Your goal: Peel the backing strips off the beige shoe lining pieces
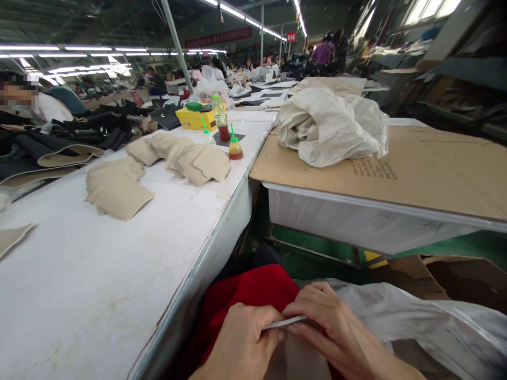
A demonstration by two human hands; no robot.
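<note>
Both hands are low in the view, over a red cloth (253,287) on the lap. Between thumb and fingers, my left hand (245,338) pinches the edge of a beige fabric piece (303,356). My right hand (332,322) grips the same edge just to the right, its thumb beneath and fingers on top. The thin pale edge shows between the two hands, and the rest of the piece hangs down below them, partly hidden. On the white table to the left lie fanned stacks of similar beige pieces (127,198), out of reach of the hands.
The white table (99,274) has its edge left of the lap. On it stand a bottle with red liquid (222,119), small glue bottles (235,149) and a yellow box (194,119). A crumpled plastic bag (332,126) rests on cardboard (447,169) at right. Another person sits far left.
</note>
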